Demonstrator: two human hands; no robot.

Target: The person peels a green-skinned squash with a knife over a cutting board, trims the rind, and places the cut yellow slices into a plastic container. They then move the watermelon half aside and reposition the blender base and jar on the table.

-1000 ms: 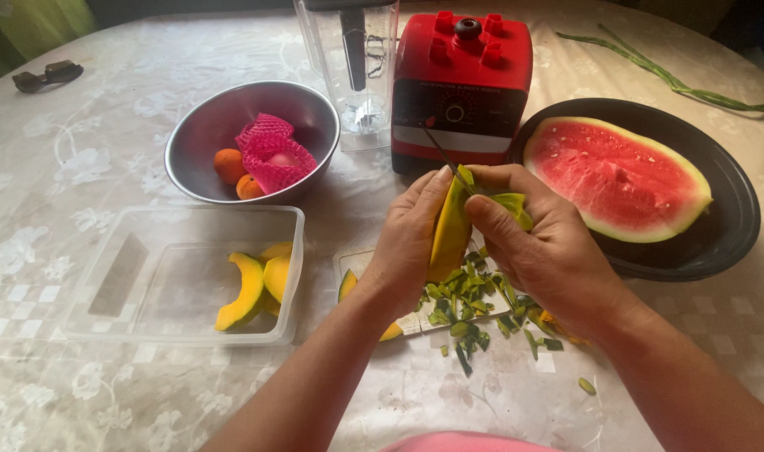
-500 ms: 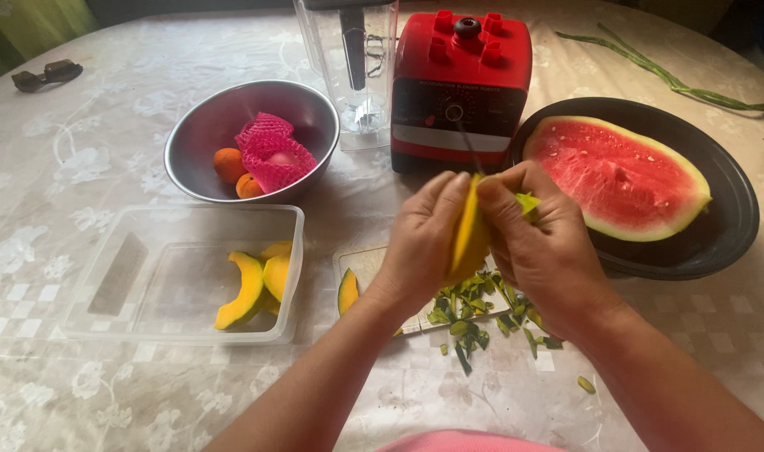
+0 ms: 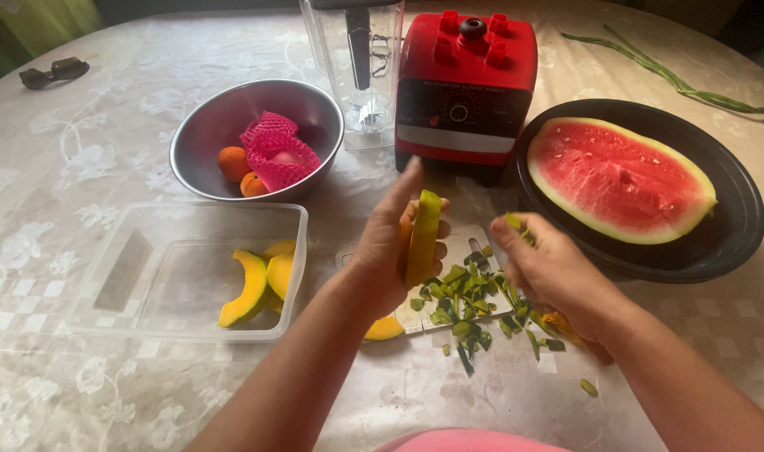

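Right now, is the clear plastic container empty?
No, the clear plastic container holds several peeled yellow-orange mango slices against its right wall.

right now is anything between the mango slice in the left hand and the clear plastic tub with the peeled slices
Nothing visible. The left hand holds the mango slice upright above the cutting board; the plastic tub sits just beside that hand, its top open.
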